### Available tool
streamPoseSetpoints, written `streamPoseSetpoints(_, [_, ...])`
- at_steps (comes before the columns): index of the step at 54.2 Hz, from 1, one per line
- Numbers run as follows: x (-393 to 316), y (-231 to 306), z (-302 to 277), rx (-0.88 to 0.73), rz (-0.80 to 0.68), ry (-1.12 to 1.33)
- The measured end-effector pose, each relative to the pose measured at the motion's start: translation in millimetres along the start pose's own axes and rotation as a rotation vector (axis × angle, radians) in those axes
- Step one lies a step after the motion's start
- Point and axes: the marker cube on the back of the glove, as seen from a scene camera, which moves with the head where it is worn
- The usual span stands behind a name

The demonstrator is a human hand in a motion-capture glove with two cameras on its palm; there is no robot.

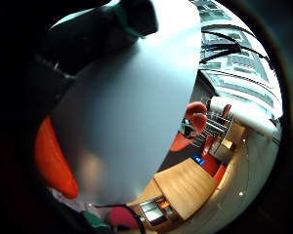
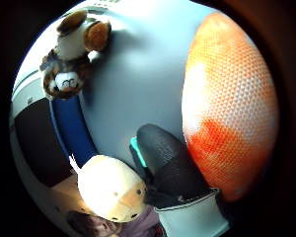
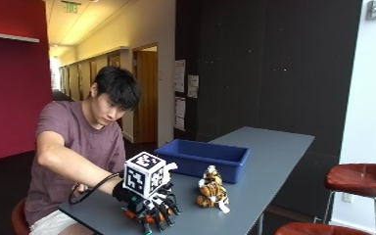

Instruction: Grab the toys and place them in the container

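In the outside view my gloved right hand [image 3: 150, 205] is at the near end of the grey table [image 3: 272, 147], its fingers curled down around an orange toy [image 3: 142, 217]. That orange, mesh-textured toy [image 2: 227, 108] lies close to the palm, with my thumb [image 2: 163, 158] against its side. Its edge [image 1: 51, 156] also shows in the little finger side view. A cream toy with a beak [image 2: 111, 187] lies just beside the thumb. A striped tiger plush [image 3: 213, 193] stands to the right of the hand, with a smaller brown and white plush [image 3: 210, 174] behind it. The blue container [image 3: 201, 156] sits beyond them.
The table runs on past the container toward the dark wall. A red stool [image 3: 361, 178] stands to the right of the table, with another below it. The person sits at the table's near left corner.
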Motion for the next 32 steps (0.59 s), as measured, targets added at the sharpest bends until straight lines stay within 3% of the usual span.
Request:
streamPoseSetpoints(9, [-9.8,11.4,2.4,0.229,-0.001,0.017])
streamPoseSetpoints(16, [-24.1,14.8,-4.3,0.367,-0.026,0.207])
streamPoseSetpoints(24, [-31.4,12.9,-13.7,0.279,-0.034,0.329])
streamPoseSetpoints(32, [-23.1,16.8,-43.8,0.189,0.022,0.199])
